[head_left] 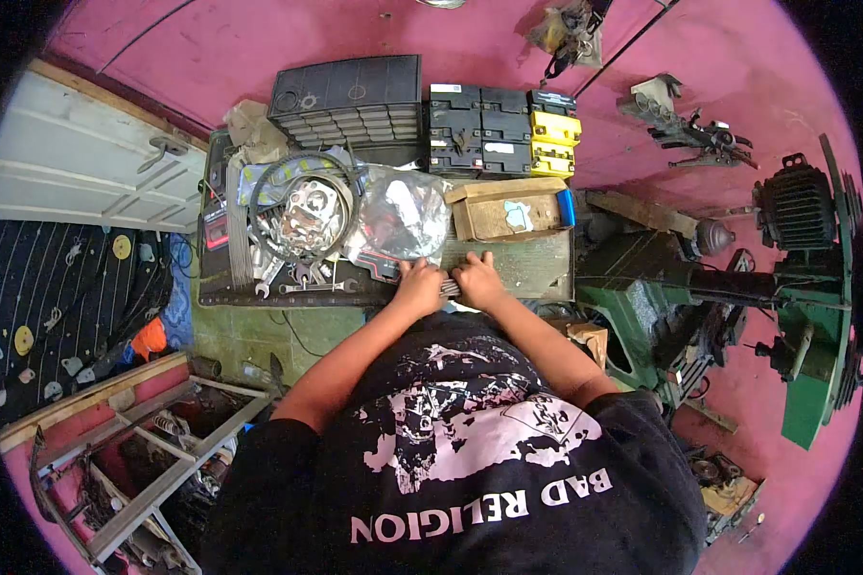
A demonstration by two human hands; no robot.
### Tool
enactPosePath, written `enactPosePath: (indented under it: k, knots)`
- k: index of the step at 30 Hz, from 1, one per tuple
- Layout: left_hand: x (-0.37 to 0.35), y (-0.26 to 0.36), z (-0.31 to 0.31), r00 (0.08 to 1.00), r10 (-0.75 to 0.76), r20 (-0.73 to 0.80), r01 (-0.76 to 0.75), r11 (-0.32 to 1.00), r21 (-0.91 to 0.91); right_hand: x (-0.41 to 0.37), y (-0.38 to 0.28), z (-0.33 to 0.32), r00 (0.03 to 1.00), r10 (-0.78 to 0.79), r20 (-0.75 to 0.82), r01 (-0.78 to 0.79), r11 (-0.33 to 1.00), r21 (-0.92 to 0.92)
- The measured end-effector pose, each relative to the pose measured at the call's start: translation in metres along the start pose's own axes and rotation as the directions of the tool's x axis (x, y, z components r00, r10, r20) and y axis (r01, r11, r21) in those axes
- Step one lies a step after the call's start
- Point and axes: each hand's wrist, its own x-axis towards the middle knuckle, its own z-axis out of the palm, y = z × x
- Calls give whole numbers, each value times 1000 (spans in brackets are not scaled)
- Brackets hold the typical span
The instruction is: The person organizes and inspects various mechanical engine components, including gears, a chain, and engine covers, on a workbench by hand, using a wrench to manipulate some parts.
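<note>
At the bench's front edge, my left hand (420, 287) and my right hand (479, 283) are closed close together around a small ridged dark piece (450, 287) that shows between them. Its ends are hidden by my fingers. Just left of and behind my left hand lies a clear plastic bag (403, 216) with a red and black item under its lower edge. An open cardboard box (508, 213) sits behind my right hand. Further left, a black belt or hose loop (353, 206) rings a pile of metal parts (309, 213), with wrenches (318, 287) in front.
Black batteries (479, 129) and yellow ones (553, 144) are stacked at the back, beside a black drawer cabinet (350, 101). A green machine (633, 297) stands right of the bench (537, 264). A metal frame rack (168, 474) is at lower left.
</note>
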Motion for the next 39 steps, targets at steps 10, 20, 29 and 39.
enactPosePath:
  k: [10, 20, 29, 39]
  knots:
    - [0, 19, -47, 988, -114, -109, 67, 931, -359, -11, 13, -10, 973, 104, -204, 19, 853, 522]
    - [9, 32, -20, 958, -205, -200, -32, 617, -786, -19, 24, 15, 890, 379, -254, -51, 637, 769]
    - [11, 39, -13, 953, -246, -175, 78, 762, -642, -20, 31, 22, 939, 300, -170, -106, 720, 686]
    - [-1, 0, 13, 935, -354, -17, 313, 849, -426, -2, 23, -19, 972, 215, 94, -212, 976, -42]
